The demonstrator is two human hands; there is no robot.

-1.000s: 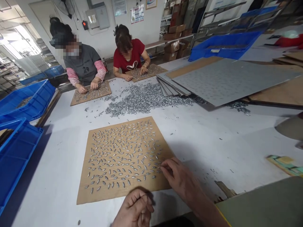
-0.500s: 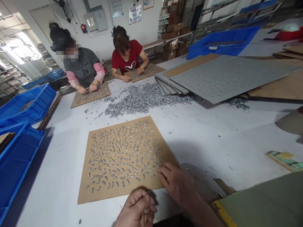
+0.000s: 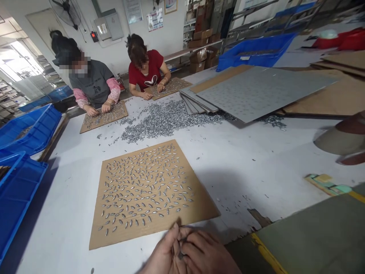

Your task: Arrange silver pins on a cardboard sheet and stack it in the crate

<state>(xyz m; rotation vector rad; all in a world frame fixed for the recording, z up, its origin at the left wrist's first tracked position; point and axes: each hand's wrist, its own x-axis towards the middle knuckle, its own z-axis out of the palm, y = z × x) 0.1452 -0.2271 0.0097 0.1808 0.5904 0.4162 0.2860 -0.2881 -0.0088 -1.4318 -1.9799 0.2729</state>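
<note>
at six o'clock the left hand [image 3: 164, 255] and right hand [image 3: 207, 255] meet, both cut off by the frame edge, fingers pinched together on a small metal piece [image 3: 180, 254], barely discernible. the cardboard sheet [image 3: 196, 213] of pieces lies just beyond at twelve o'clock.

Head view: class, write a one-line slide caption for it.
Both hands, left hand and right hand, meet over small metal pieces at the cardboard sheet.
</note>
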